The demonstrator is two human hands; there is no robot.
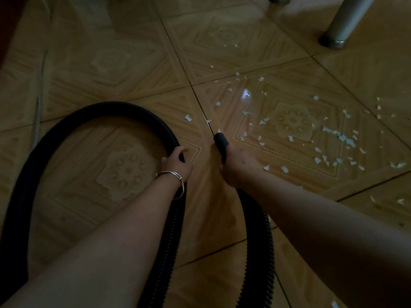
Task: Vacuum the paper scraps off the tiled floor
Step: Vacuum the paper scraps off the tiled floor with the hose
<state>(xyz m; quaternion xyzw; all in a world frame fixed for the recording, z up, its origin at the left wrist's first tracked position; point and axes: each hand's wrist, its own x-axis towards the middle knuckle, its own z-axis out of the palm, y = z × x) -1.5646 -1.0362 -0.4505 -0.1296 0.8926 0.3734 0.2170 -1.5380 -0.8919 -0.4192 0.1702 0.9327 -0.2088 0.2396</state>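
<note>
Floor tiles (133,70) carried the looping black hose (73,114). The left hand (176,162) curled its fingers (183,150) round the slack; the right hand (235,167) gripped behind the nozzle (220,142), whose mouth sat beside the nearest paper scraps (188,117). It seemed best to keep it low, sweep slowly rightward, feeding slack.

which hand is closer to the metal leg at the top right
Right. The right hand, gripping the nozzle, lies below and left of the metal leg; the left hand, holding the hose, sits even farther left.
</note>
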